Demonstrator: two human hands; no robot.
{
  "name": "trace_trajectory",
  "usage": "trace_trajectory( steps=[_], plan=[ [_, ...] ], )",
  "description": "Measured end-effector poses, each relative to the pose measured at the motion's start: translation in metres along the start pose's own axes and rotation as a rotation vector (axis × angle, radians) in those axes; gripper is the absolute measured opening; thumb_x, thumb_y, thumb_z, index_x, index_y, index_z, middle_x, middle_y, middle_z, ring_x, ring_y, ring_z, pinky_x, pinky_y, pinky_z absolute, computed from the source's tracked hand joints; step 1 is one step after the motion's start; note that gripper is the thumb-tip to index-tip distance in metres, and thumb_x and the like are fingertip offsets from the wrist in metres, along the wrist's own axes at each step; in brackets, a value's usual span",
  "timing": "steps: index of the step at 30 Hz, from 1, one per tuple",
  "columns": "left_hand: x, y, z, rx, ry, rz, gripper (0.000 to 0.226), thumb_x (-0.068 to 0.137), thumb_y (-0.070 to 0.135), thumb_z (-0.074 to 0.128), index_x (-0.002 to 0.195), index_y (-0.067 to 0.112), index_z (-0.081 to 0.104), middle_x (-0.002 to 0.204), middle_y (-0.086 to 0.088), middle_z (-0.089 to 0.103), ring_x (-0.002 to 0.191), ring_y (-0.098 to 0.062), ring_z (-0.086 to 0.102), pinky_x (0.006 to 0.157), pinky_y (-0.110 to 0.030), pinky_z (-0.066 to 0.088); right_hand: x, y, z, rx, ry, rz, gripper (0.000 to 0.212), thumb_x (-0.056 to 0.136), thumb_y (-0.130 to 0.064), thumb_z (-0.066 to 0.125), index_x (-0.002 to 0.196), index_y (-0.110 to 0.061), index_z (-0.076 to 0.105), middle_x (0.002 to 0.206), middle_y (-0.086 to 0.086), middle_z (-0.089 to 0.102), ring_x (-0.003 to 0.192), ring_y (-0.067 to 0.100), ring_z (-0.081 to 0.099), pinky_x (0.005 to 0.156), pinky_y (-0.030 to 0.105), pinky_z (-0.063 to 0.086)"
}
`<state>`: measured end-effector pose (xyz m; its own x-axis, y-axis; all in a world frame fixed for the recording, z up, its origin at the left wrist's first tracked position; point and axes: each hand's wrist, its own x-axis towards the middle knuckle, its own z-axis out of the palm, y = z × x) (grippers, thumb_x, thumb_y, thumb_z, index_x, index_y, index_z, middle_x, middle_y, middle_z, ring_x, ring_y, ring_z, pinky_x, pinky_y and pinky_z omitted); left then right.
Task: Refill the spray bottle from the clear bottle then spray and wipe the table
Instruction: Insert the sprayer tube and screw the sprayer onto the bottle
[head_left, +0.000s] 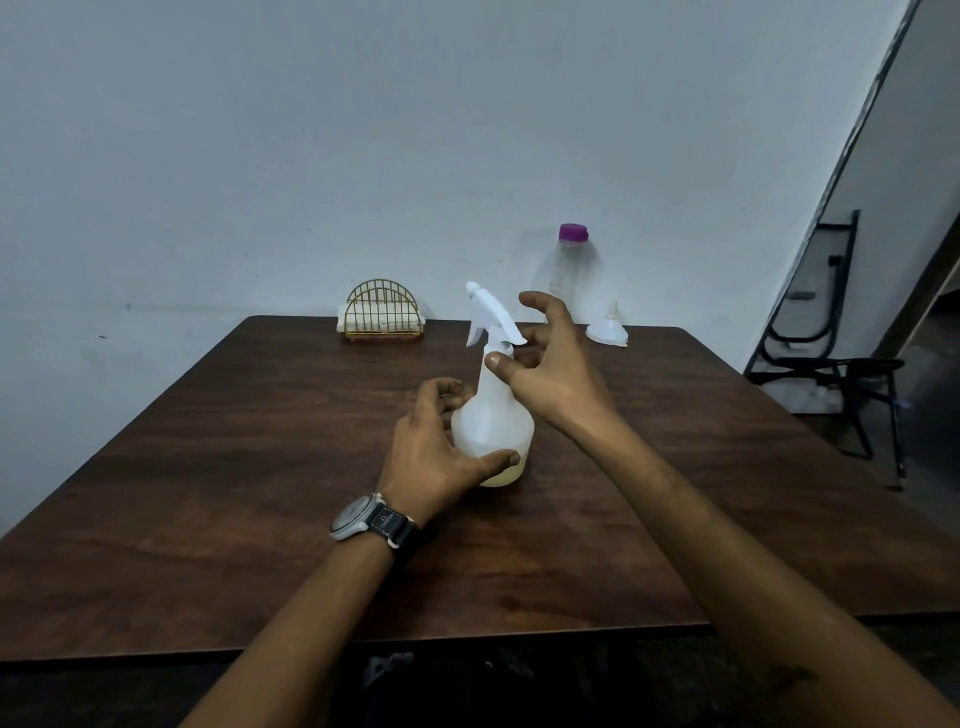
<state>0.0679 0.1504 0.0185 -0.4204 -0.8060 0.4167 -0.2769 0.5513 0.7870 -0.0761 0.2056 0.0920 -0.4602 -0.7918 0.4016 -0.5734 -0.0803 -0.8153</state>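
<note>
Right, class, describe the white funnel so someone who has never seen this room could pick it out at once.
Start at the dark wooden table and look past the spray bottle to its far edge by the wall, right side, where a clear bottle with a purple cap stands. Just right of it sits the funnel: low, white, wide mouth down, spout pointing up.

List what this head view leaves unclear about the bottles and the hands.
All in the head view:
1. Clear bottle: its lower part is hidden behind the right hand, and its liquid level blends into the wall.
2. Spray bottle: its own body hides the far side, so whether the left hand truly grips it is unclear.
3. Wire holder: its contents are too small to identify.
</note>
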Motion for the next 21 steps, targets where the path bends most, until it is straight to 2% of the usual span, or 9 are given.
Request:
trace_trajectory(
  steps=[3,7,13,17,21],
  plan=[
    [-0.0002,0.0001,0.0001,0.0,-0.002,-0.001,0.096,0.053,0.045,0.096,0.131,0.027,0.043,0.128,0.009,0.06,0.11,-0.007,0.059,0.089,-0.026,0.055,0.002,0.0016,0.0002,-0.005,-0.03,-0.012,0.078,0.088,-0.022,0.079,0.151,-0.033,0.035,0.116,-0.01,0.073,0.104,0.008,0.069,0.099,0.041,0.056],
    [0.0001,-0.0009,0.0004,-0.002,-0.002,0.009,0.096,0.053,0.045,0.096,0.13,0.026,0.044,0.129,0.009,0.06,0.109,-0.005,0.058,0.087,-0.023,0.054,0.0015,0.0034,0.0038,0.015,-0.017,-0.024,0.075,0.089,-0.013,0.076,0.15,-0.031,0.037,0.11,-0.012,0.075,0.103,0.007,0.069,0.1,0.041,0.055],
    [0.0008,-0.0026,0.0012,0.004,-0.001,0.003,0.098,0.05,0.049,0.096,0.13,0.028,0.044,0.131,0.009,0.06,0.112,-0.007,0.061,0.09,-0.029,0.057,0.0037,0.0039,0.0041,0.047,0.028,-0.002,0.072,0.075,-0.023,0.09,0.129,-0.035,0.044,0.099,-0.01,0.071,0.093,0.011,0.072,0.088,0.042,0.06],
    [0.0004,-0.0029,0.0018,0.0,0.0,0.008,0.098,0.05,0.049,0.097,0.13,0.027,0.044,0.129,0.01,0.06,0.113,-0.008,0.061,0.091,-0.031,0.058,0.0039,0.004,0.0036,0.014,0.014,-0.04,0.077,0.076,-0.026,0.089,0.137,-0.037,0.043,0.104,-0.012,0.07,0.099,0.009,0.071,0.089,0.041,0.06],
    [0.0007,-0.0026,0.0014,0.015,-0.003,0.012,0.098,0.051,0.048,0.096,0.131,0.025,0.044,0.128,0.009,0.061,0.113,-0.009,0.061,0.091,-0.031,0.058,0.0034,0.002,0.0017,-0.015,-0.016,-0.048,0.073,0.083,-0.017,0.081,0.142,-0.037,0.043,0.101,-0.012,0.069,0.095,0.012,0.069,0.09,0.039,0.058]
  ],
)
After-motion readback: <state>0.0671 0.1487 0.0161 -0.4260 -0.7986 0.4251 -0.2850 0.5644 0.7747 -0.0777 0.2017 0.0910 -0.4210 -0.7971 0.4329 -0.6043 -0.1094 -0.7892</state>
